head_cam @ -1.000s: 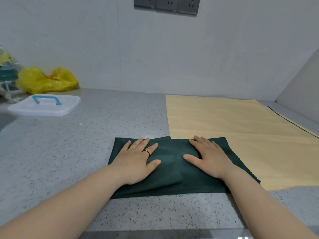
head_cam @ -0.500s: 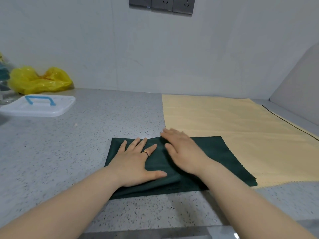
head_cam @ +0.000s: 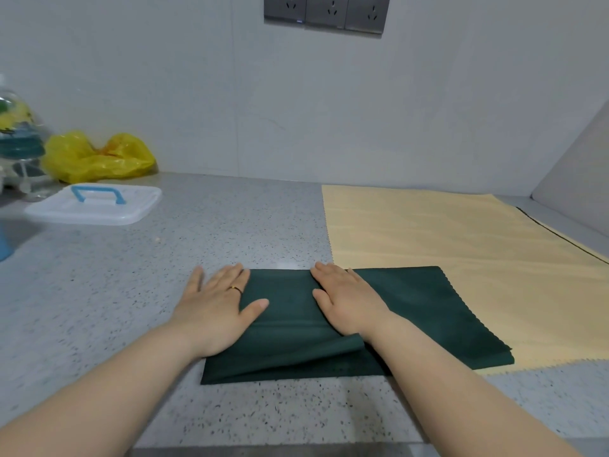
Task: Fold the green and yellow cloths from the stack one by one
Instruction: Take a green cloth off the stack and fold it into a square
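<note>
A dark green cloth [head_cam: 428, 311], folded into a flat rectangle, lies on the speckled grey counter [head_cam: 230, 225] near the front edge. Its right part overlaps a pale yellow cloth [head_cam: 461, 252] spread flat at the right, with a dark cloth edge peeking out beneath that one's far side. My left hand [head_cam: 217, 308] lies flat with straight fingers across the green cloth's left edge, partly on the counter. My right hand [head_cam: 349, 301] presses flat on the middle of the green cloth, where a folded flap ends.
A white plastic lid with a blue handle [head_cam: 95, 204] sits at the back left, with a yellow plastic bag [head_cam: 99, 156] and a clear container [head_cam: 16, 140] behind it. Grey wall sockets [head_cam: 326, 11] are above. A slanted panel closes the right side.
My left hand slid left to the green cloth's left edge. My right hand moved from the cloth's right half to its middle and stayed there, smoothing the fold.
</note>
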